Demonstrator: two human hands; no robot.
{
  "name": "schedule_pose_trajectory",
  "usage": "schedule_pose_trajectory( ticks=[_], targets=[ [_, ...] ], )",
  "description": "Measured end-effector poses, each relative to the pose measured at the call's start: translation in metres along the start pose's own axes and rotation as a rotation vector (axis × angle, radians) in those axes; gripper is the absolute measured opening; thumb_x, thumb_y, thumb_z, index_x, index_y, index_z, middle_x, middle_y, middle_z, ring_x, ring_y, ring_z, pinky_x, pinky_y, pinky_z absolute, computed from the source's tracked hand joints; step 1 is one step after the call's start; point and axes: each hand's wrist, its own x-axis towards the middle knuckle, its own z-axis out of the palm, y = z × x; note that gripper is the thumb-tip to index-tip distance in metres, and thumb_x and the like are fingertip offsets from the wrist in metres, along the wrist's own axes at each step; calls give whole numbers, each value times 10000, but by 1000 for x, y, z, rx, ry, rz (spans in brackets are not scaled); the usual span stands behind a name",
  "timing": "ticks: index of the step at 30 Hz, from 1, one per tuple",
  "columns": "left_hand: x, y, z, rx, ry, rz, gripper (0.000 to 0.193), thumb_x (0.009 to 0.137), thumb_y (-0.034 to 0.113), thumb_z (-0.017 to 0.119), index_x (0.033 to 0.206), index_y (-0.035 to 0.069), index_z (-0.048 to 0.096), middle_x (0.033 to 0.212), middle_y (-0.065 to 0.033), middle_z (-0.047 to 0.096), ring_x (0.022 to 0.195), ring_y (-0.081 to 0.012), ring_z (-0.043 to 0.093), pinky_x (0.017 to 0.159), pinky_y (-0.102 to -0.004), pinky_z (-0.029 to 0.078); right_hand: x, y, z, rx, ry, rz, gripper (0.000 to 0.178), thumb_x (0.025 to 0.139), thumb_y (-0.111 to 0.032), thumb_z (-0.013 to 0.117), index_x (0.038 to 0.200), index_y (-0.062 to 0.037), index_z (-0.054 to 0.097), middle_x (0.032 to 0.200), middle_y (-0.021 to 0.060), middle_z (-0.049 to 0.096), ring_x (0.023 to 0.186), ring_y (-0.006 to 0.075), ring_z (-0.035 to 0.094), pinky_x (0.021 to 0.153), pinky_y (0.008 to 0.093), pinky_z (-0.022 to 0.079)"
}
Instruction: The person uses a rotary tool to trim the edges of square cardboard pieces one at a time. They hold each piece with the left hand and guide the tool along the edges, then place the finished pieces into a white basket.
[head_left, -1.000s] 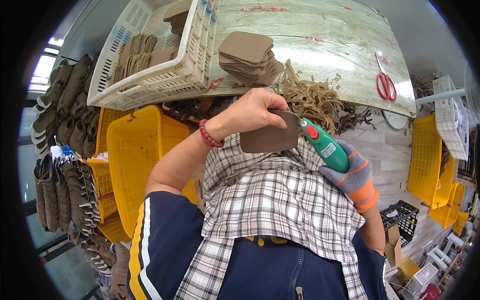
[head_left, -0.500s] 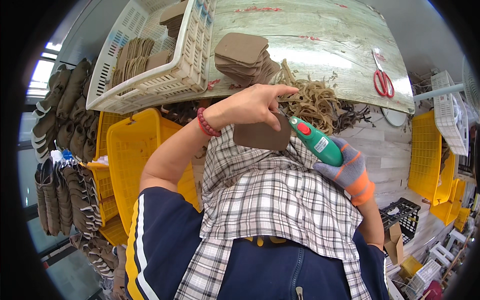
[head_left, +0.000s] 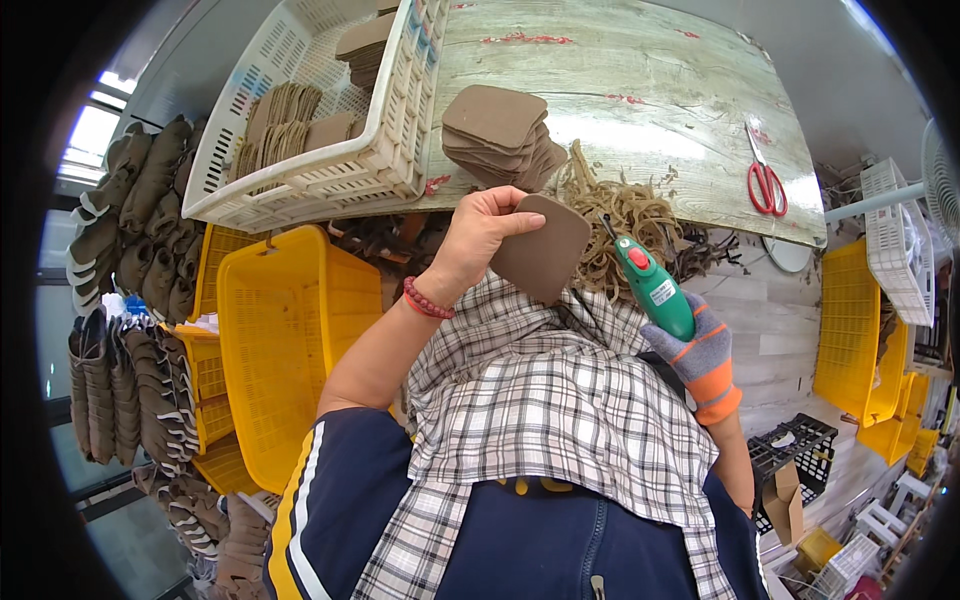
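Between the thumb and fingers of my bare left hand [head_left: 478, 232] is a flat brown pad [head_left: 545, 248] with rounded corners, tilted above my checked apron. My right hand [head_left: 692, 350], in a grey and orange glove, is closed around a green hand-held power tool [head_left: 656, 290] with a red button. Its thin dark tip points up and left, just right of the pad and apart from it. Beyond the left hand, a stack of similar pads [head_left: 497, 118] stands on the table. A heap of curled brown trimmings [head_left: 632, 215] lies at the table's near edge.
A white crate [head_left: 385, 165] with more pads stands at the table's left. Red-handled scissors [head_left: 766, 188] lie at its right. A yellow bin [head_left: 262, 350] stands at my left, beside racks of brown shoe-like pieces [head_left: 155, 385]. More yellow crates [head_left: 848, 320] are at far right.
My left hand has moved back and to the left, and the pad is raised and turned with it. The tool has drawn away from the pad's edge, slightly to the right.
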Motion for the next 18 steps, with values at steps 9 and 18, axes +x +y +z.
schedule_pose_trajectory(
  ticks=[9, 18],
  targets=[
    [-1, 5, 8, 138, -4, -10, 85, 826, 26, 663, 907, 1, 661, 822, -27, 680, 717, -64, 619, 663, -200, 502, 1, -11, 7, -33, 21, -77, 558, 695, -282, 827, 1127, -23, 586, 909, 130, 677, 804, 193, 664, 704, 301, 522],
    [3, 4, 16, 229, -94, 2, 99, 822, 40, 668, 909, -6, 675, 807, -10, 674, 711, -53, 605, 656, -195, 487, 1, -20, 8, -76, 7, -90, 564, 700, -283, 820, 1145, -38, 577, 948, 142, 673, 839, 235, 671, 722, 320, 529]
  ],
)
